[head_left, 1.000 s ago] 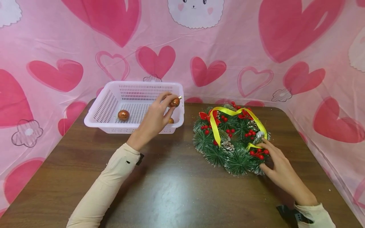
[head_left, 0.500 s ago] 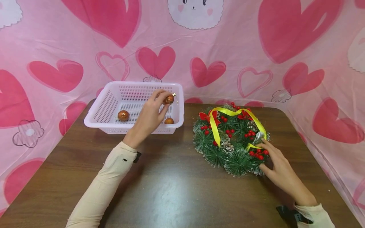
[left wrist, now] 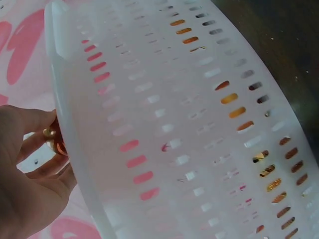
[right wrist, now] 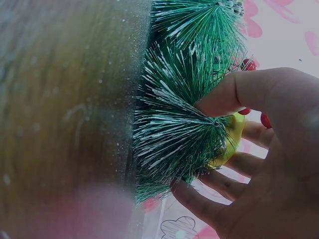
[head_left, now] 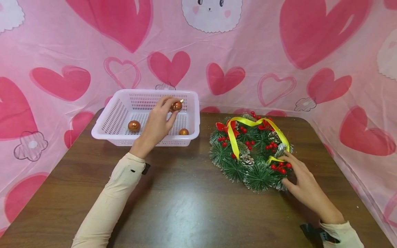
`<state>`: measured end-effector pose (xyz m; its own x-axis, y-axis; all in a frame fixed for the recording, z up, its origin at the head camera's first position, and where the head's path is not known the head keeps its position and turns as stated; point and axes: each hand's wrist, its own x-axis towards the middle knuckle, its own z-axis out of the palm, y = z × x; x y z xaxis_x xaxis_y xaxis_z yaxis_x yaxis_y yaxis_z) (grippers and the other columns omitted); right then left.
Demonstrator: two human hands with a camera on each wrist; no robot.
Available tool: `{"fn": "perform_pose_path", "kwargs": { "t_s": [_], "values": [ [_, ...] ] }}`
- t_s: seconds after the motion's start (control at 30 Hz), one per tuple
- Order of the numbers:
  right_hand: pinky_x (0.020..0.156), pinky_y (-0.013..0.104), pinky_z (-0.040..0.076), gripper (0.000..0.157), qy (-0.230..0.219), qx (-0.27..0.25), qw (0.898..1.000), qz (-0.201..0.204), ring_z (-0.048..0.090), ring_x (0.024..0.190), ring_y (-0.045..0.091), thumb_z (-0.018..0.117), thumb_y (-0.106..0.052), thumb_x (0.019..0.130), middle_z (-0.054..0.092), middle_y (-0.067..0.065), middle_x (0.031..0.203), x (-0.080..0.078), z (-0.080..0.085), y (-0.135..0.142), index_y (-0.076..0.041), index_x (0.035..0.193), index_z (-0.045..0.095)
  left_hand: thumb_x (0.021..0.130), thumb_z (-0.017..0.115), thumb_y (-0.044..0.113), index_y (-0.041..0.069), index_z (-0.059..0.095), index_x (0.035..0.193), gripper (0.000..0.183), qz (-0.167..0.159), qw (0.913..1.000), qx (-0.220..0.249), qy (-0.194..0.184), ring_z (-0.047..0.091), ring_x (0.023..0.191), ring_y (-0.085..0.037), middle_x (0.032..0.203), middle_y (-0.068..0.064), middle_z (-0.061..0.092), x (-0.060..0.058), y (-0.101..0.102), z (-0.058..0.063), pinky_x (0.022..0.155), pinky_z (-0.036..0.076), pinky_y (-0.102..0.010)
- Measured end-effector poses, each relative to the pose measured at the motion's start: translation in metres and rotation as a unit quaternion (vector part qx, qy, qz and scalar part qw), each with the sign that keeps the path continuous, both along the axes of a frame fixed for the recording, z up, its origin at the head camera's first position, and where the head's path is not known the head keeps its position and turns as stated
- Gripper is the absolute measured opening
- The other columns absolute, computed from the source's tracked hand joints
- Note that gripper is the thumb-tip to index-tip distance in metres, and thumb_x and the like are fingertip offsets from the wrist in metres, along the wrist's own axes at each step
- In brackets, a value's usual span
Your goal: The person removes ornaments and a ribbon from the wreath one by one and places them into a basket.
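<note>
A shiny copper-coloured Christmas ball [head_left: 177, 106] with a gold cap is pinched between the thumb and fingers of my left hand [head_left: 153, 127]. That hand is over the white slotted plastic basket [head_left: 100, 132]. Inside the basket, one copper ball [head_left: 134, 126] lies at the left and a smaller-looking one [head_left: 184, 132] at the right front. In the left wrist view, the basket wall [left wrist: 104, 189] partly hides the held ball [left wrist: 57, 142]. My right hand [head_left: 307, 189] grips the right edge of a green Christmas wreath [head_left: 234, 168], its thumb [right wrist: 219, 99] against the frosted needles and its fingers spread around the other side.
A yellow ribbon [head_left: 234, 141] loops over the wreath, among red berries [head_left: 280, 168], red bows and pinecones [head_left: 247, 159]. Both items stand toward the back of a dark wooden table [head_left: 173, 206]. A pink heart-print cloth [head_left: 198, 44] hangs behind.
My left hand has moved left with the ball, from the basket's right rim to farther over its inside, uncovering the right-hand ball. My right hand and the wreath have stayed put.
</note>
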<state>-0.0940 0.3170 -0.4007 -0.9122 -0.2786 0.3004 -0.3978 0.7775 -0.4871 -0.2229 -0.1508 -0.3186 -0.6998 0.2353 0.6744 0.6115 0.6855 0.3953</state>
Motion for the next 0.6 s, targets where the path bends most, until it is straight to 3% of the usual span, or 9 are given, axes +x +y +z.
{"fn": "perform_pose_path", "kwargs": {
  "t_s": [0.6],
  "values": [
    [0.086,0.078,0.032,0.07,-0.007,0.003,1.0,-0.001,0.033,0.133,0.053,0.074,0.005,0.075,0.032,0.02,0.157,0.001,0.001,-0.001,-0.012,0.138,0.049,0.094,0.067,0.008,0.005,0.063,0.125,0.032,0.029,0.9992,-0.001,-0.026,0.061,0.1,-0.023,0.123,-0.012,0.057,-0.011,-0.018,-0.007,0.088,0.052,-0.04]
  ]
}}
